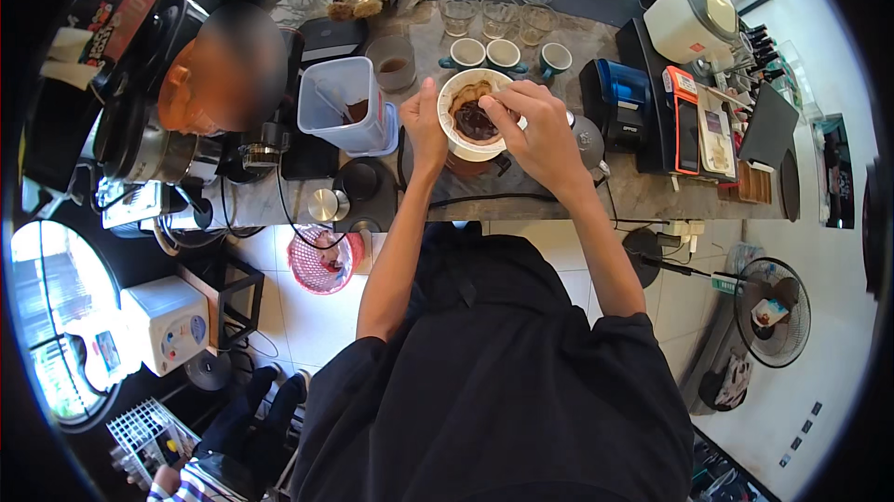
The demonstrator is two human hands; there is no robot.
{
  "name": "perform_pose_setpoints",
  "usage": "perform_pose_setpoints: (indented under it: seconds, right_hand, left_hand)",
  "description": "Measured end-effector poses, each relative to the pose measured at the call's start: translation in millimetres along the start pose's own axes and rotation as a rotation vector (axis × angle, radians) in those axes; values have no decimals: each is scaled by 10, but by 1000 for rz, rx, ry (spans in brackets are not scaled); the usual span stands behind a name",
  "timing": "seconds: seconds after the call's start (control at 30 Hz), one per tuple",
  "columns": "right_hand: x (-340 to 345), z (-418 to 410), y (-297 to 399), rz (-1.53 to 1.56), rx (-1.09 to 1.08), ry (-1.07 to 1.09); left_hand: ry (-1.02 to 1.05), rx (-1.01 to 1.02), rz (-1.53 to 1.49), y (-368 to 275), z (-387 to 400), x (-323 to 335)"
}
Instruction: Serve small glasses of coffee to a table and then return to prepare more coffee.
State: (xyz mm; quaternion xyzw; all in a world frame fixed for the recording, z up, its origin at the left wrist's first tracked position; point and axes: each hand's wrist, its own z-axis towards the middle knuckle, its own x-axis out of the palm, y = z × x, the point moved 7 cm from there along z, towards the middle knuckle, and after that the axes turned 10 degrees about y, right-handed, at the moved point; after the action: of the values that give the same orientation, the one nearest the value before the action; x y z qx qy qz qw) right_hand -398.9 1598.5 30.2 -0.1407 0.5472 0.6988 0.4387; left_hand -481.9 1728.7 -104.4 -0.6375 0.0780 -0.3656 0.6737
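A cream coffee dripper [466, 151] stands in front of me at the counter, over a reddish-brown vessel [466, 167] that it mostly hides. Inside it, a paper filter [457, 98] holds dark wet coffee grounds [475, 123]. My left hand [426, 128] is against the dripper's left side, thumb up by the rim. My right hand [541, 132] reaches over the right rim, with thumb and fingertips pinched together above the grounds. Whether anything thin is between those fingertips cannot be made out. Teal cups [503, 53] with white insides stand just beyond the dripper.
Left of the dripper are a clear plastic container [339, 107] with a scoop and a smoky glass [391, 65]. Several clear glasses [499, 16] stand behind the cups. A kettle [588, 142] and a black-and-blue device [614, 104] are rightward. A person [241, 404] sits lower left.
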Motion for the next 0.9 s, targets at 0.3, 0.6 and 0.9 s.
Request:
perform_pose_setpoints:
  seconds: [0.3, 0.6, 0.9]
  right_hand:
    - [39, -82, -49, -36, 163, -9]
    - [73, -74, -26, -46, 213, -50]
    - [119, -67, -7, -36, 207, -39]
  left_hand:
    - [92, -91, -3, 15, -24, 7]
    - [126, -144, 32, 64, 23, -12]
    - [173, -134, 60, 41, 16, -6]
